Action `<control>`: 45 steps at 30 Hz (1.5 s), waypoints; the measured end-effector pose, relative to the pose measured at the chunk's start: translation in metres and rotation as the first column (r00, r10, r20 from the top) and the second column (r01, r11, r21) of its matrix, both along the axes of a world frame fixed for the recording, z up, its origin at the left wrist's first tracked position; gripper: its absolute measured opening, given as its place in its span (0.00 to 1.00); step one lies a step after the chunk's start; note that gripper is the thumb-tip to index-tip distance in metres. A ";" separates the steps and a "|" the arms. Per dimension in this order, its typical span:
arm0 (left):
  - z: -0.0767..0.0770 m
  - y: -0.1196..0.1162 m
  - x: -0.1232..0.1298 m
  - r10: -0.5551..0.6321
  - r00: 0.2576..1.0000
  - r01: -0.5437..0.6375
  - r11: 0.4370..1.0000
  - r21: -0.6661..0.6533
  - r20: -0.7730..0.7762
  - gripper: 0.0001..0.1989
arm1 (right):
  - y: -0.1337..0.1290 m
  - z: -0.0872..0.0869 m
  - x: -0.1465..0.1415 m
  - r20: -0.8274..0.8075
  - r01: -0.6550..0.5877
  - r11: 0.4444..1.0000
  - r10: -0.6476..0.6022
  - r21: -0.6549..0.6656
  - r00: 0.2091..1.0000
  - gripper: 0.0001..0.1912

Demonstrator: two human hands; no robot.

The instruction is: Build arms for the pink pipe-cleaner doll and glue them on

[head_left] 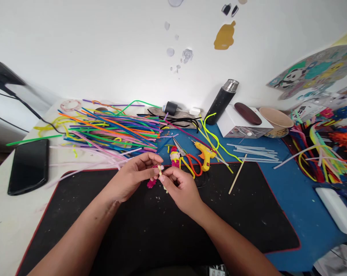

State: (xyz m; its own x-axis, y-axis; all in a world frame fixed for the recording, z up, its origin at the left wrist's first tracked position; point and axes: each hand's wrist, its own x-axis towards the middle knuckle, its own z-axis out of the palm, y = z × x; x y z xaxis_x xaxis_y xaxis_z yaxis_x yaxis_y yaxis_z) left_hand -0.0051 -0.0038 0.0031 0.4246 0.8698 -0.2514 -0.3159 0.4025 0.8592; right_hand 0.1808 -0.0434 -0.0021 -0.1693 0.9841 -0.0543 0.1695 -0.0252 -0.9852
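Both hands meet over the far part of the black mat. My left hand pinches a small pale yellow pipe cleaner piece between thumb and fingers. From the right, my right hand grips the same piece at its lower end. A magenta fuzzy part shows below my left fingers; whether it joins the yellow piece I cannot tell. Just behind my right hand lies a magenta, white and yellow pipe cleaner figure. Scissors with orange handles and a yellow glue gun lie beyond it.
A pile of coloured pipe cleaners spreads at the back left, near a black phone. Clear glue sticks, a wooden stick, a black thermos and a white box stand or lie to the right.
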 end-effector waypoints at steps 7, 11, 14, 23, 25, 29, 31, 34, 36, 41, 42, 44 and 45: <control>0.004 0.000 0.002 0.050 0.998 -0.050 0.999 -0.002 -0.024 0.15 | -0.001 -0.001 0.001 0.002 -0.014 1.000 0.014 -0.015 1.000 0.11; 0.004 0.000 0.002 0.045 0.999 -0.045 0.999 -0.003 -0.029 0.16 | -0.002 -0.003 0.002 -0.013 -0.033 0.999 0.032 -0.019 0.999 0.10; 0.004 0.000 0.002 0.052 0.998 -0.052 0.999 0.003 -0.042 0.16 | -0.003 -0.003 0.003 -0.002 -0.040 0.999 0.040 -0.016 0.999 0.10; 0.007 0.002 0.002 0.055 0.992 -0.048 0.997 0.067 -0.117 0.17 | -0.004 -0.006 0.003 0.071 -0.032 0.999 0.032 -0.007 0.997 0.11; 0.007 0.002 0.001 0.053 0.990 -0.044 0.996 0.074 -0.132 0.17 | -0.003 -0.003 0.003 0.072 -0.030 1.000 0.030 -0.004 0.997 0.10; 0.007 0.003 0.000 0.053 0.989 -0.043 0.996 0.081 -0.139 0.17 | -0.003 0.000 0.004 0.072 -0.023 1.000 0.024 -0.009 0.997 0.10; 0.006 0.003 0.000 0.060 0.989 -0.048 0.995 0.085 -0.138 0.17 | -0.002 -0.001 0.005 0.072 -0.025 1.000 0.026 -0.016 0.997 0.11; 0.006 0.003 0.000 0.056 0.991 -0.047 0.996 0.080 -0.125 0.17 | -0.003 -0.003 0.006 0.077 -0.024 1.000 0.026 -0.018 0.997 0.11; 0.005 0.002 0.000 0.049 0.993 -0.042 0.997 0.067 -0.108 0.17 | -0.003 -0.004 0.006 0.082 -0.021 1.000 0.023 -0.014 0.996 0.11; 0.005 0.001 0.001 0.039 0.996 -0.037 0.999 0.025 -0.077 0.17 | -0.003 -0.004 0.005 0.072 -0.023 1.000 0.024 -0.019 0.997 0.11; 0.004 0.001 0.001 0.036 0.997 -0.034 0.999 0.021 -0.074 0.17 | -0.003 -0.004 0.004 0.072 -0.024 1.000 0.025 -0.019 0.997 0.11; 0.004 0.001 0.001 0.030 0.997 -0.028 0.999 0.020 -0.072 0.17 | -0.003 -0.005 0.004 0.074 -0.025 1.000 0.026 -0.016 0.997 0.10; 0.003 0.001 0.001 0.026 0.997 -0.024 0.999 0.022 -0.071 0.17 | -0.003 -0.006 0.003 0.074 -0.024 1.000 0.025 -0.010 0.997 0.10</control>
State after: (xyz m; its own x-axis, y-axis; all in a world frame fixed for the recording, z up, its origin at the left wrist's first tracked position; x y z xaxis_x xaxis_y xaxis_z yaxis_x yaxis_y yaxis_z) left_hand -0.0040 -0.0023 0.0062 0.3841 0.8852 -0.2623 -0.2630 0.3772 0.8880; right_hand 0.1841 -0.0467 -0.0080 -0.1884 0.9791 -0.0770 0.2430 -0.0295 -0.9696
